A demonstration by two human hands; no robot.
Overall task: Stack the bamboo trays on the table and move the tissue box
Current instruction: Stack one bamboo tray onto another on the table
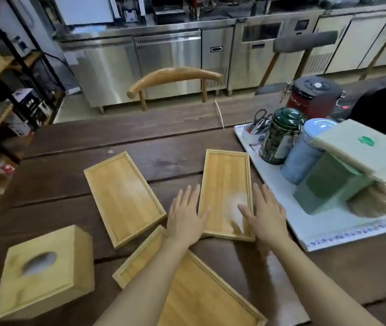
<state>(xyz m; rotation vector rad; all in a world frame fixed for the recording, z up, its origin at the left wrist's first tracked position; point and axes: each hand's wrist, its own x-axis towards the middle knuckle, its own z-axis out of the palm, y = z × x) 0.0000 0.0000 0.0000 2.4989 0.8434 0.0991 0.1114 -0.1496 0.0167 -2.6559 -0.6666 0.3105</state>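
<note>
Three bamboo trays lie flat on the dark wooden table (pixel 93 142). The right tray (pixel 225 182) sits between my hands. My left hand (pixel 186 215) rests open at its left edge, and my right hand (pixel 266 212) lies open at its right edge with the thumb over the rim. The left tray (pixel 123 198) lies apart, angled. The near tray (pixel 201 292) is partly hidden under my left forearm. A bamboo tissue box (pixel 43 271) stands at the near left, its oval slot facing up.
A white tray (pixel 328 227) on the right carries a green tin (pixel 281 135), a blue canister (pixel 305 149), a green box with a tilted lid (pixel 361 147) and a cup of scissors. A red jar (pixel 314 97) stands behind. A chair back (pixel 175 78) faces the far edge.
</note>
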